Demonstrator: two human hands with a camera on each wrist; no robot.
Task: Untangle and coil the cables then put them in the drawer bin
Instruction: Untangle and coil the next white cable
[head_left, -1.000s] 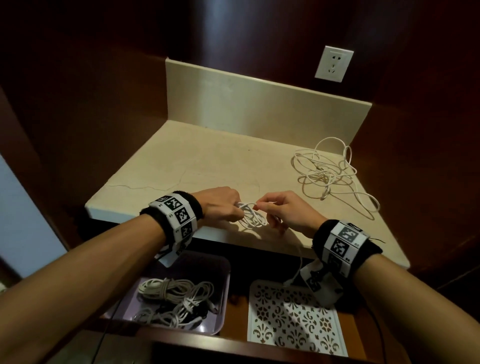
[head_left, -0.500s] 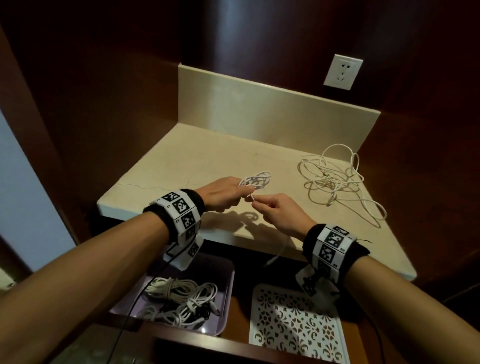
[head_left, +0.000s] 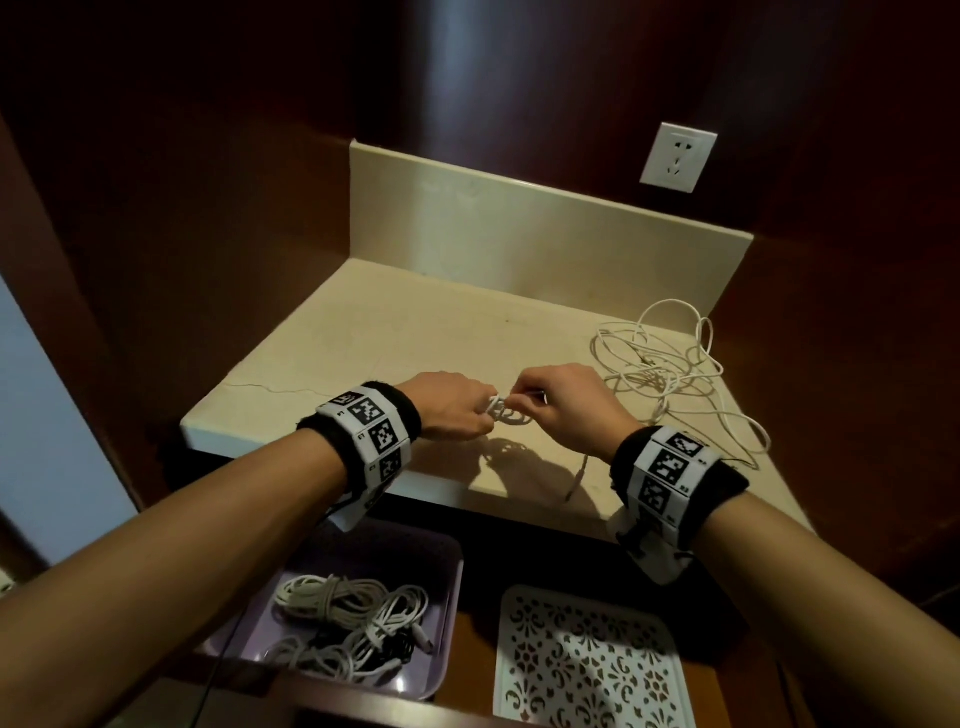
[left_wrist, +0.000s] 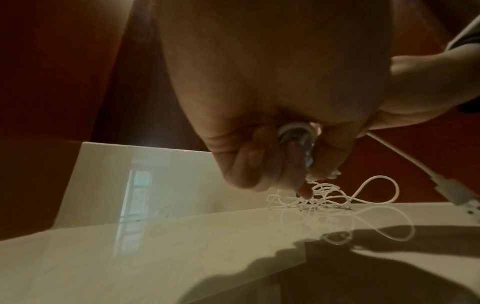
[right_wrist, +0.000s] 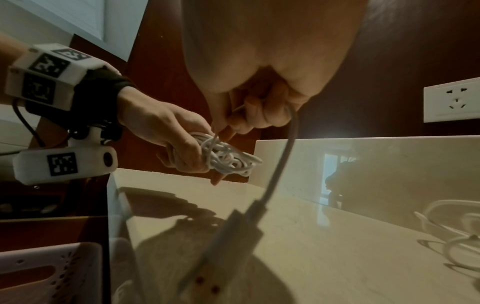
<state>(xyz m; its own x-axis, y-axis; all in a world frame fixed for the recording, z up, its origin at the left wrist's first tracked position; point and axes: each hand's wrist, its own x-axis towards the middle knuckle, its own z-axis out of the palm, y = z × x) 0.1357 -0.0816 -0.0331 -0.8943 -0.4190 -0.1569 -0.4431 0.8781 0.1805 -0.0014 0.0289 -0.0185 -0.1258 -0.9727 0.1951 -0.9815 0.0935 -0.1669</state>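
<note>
Still untouched, the tangled cable (head_left: 670, 379) sprawls on the counter (head_left: 415, 332), and finished bundles lie in the purple bin (head_left: 447, 566) below. Since a moment ago the hands have closed together again: the left hand (head_left: 452, 410) grips the small white coil (head_left: 506, 413), while the right hand (head_left: 566, 410) pinches its tail, apparently wrapping it round to finish.

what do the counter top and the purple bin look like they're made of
Counter top: probably polished stone, marble-like; it is cream, glossy enough to mirror the window in the wrist views, with a hairline crack. Purple bin: likely moulded plastic, smooth with a rounded rim.
</note>
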